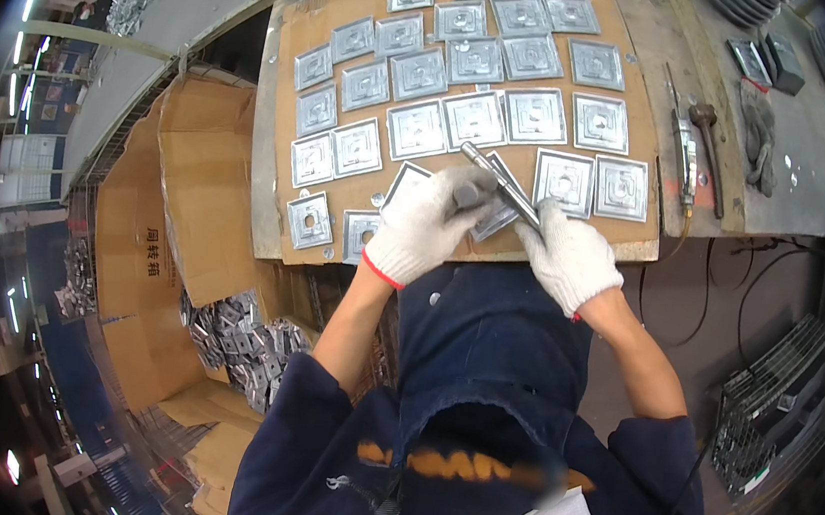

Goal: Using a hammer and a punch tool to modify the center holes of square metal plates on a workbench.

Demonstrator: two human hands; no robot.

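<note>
Both of my hands wear white knit gloves with red cuffs, close together over the near edge of a cardboard-covered table. My right hand [573,259] closes around the lower end of a slim silvery metal rod [509,185], which slants up and to the left. My left hand [432,219] is closed at the near side of a square metal plate [494,224], tilted under the rod. A dark grey patch shows at its fingertips; its exact grip is partly hidden. Several similar square plates [474,120] with stepped centres lie in rough rows beyond my hands.
On the left, an open cardboard box [204,185] stands by a heap of metal parts [247,346]. A hammer [708,148], an air tool [686,161] and grey gloves [757,133] lie on the bench at right. A wire basket [768,416] sits lower right.
</note>
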